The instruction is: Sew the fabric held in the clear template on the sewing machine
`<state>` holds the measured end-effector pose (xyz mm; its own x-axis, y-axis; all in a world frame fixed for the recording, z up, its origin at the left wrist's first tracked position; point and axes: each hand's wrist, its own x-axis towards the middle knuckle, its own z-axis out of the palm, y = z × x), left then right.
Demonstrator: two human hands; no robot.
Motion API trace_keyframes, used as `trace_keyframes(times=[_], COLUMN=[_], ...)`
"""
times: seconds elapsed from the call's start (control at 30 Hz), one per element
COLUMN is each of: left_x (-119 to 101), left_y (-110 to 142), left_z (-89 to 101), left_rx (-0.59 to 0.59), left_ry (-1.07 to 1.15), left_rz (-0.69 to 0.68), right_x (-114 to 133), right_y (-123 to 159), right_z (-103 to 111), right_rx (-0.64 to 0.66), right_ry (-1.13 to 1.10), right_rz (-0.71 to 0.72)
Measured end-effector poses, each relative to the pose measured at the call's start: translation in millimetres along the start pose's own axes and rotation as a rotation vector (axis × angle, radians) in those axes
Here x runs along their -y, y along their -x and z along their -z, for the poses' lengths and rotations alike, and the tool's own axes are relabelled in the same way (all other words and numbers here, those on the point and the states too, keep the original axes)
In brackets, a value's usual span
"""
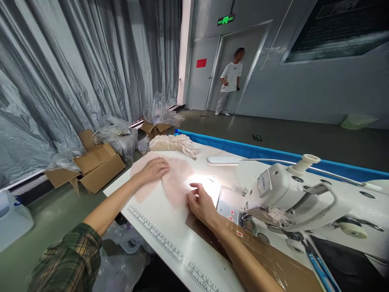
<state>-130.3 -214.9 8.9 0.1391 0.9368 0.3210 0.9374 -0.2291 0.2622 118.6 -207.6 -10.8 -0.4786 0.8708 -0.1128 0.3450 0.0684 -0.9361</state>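
- Left hand [154,168]: open, palm down, fingers laid on the thin pink cloth [178,184], left part of the white table [159,217]. Light, flat pressure should suit; dragging could wrinkle it.
- Table's left edge: near the cloth, so little slack that way.
- Lace bundle [170,142]: just beyond the left hand, limits far reach.
- Ruler marks [164,241]: along the near edge; bare strip between them and the cloth gives room.
- Right hand [202,205]: fingers curled by the cloth's right edge; cannot tell whether it pinches. Best guided gently, kept level with the left.
- Lamp [223,161]: far side, well apart from fingers.
- Sewing machine [267,190]: bounds the right; knuckles need care there.
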Motion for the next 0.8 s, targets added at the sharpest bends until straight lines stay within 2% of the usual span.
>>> trace_keyframes(times=[0.13,0.23,0.3,0.4,0.53,0.67,0.8], left_x=[-19,-28,-34,-44,-61,-81,-106], left_y=[-29,-44,-49,-52,-56,-58,-47], left_z=[-14.9,-21.4,-23.5,-24.1,-21.8,-20.2,-25.3], left_rx=[0.034,0.061,0.068,0.085,0.105,0.103,0.008], left_ry=[-0.054,-0.116,-0.158,-0.217,-0.280,-0.284,-0.197], left_rz=[0.091,0.198,0.264,0.325,0.334,0.184,-0.156], right_x=[-4,-13,-20,-35,-53,-56,-46], right_y=[27,65,90,119,134,135,138], right_z=[11,36,59,95,127,135,134], right_rx=[0.084,0.261,0.340,0.343,0.255,0.176,0.145], right_ry=[-0.088,-0.221,-0.253,-0.212,-0.074,0.074,0.240], right_rz=[-0.072,-0.154,-0.265,-0.358,-0.303,-0.251,-0.145])
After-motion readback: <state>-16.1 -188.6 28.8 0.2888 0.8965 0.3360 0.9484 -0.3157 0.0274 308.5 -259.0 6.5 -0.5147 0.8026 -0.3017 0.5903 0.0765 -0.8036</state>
